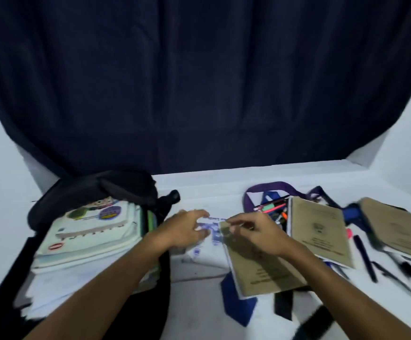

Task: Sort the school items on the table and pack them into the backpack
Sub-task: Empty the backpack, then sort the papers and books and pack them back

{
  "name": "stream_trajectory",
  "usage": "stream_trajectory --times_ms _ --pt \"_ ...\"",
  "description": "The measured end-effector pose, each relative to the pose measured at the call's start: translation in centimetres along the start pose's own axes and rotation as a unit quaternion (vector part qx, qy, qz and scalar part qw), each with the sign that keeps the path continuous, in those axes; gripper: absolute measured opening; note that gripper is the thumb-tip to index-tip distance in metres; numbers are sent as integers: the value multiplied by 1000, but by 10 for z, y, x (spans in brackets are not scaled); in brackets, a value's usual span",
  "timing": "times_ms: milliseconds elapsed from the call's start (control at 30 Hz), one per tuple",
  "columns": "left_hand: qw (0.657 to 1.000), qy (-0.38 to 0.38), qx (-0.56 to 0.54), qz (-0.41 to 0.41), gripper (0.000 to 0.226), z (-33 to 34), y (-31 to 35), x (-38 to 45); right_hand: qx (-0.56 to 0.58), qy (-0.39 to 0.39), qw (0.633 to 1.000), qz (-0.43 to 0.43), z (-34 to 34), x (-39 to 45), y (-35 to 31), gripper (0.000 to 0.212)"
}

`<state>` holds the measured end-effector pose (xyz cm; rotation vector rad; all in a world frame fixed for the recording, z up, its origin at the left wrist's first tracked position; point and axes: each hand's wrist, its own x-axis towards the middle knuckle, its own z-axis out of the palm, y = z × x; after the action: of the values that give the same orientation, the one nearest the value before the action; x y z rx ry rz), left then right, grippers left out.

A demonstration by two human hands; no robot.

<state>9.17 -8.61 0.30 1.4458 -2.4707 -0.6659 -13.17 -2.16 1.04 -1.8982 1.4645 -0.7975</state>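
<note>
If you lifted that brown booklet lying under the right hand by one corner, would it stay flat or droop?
The brown booklet would probably droop: it looks thin, with a soft paper cover. It is likely light, since its stack of pages looks slim. The right hand rests on its top edge, so it may slide on the table if pushed.

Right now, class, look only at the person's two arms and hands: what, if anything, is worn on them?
Both forearms come in bare from the bottom edge, with no sleeves showing in the frame. The left hand and the right hand wear no gloves. No watch, bracelet or ring shows on either wrist or hand, though motion blur could hide something small.
</note>
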Motion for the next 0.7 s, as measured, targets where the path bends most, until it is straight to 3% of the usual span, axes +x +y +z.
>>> stream_trajectory --times_ms 67,233,333,500,600,700 --pt "998 -38 -19 -53 58 34 23 6 -8 32 999 43 -32 -20 34 18" --pt "984 -26 -53 -168 67 93 61 7 30 75 983 167 -59 -52 101 11" --pt "973 14 -100 -207 67 107 82 1 33 44 980 189 -50 -57 116 17" --pt "944 61 -198 -255 64 112 109 -8 71 71 978 181 -35 -57 110 25" --pt "909 104 -292 -280 63 108 112 -10 186 78 952 230 -29 -52 111 23" --pt "850 97 -426 -295 64 103 111 -10 243 77 939 231 -26 -48 108 28"
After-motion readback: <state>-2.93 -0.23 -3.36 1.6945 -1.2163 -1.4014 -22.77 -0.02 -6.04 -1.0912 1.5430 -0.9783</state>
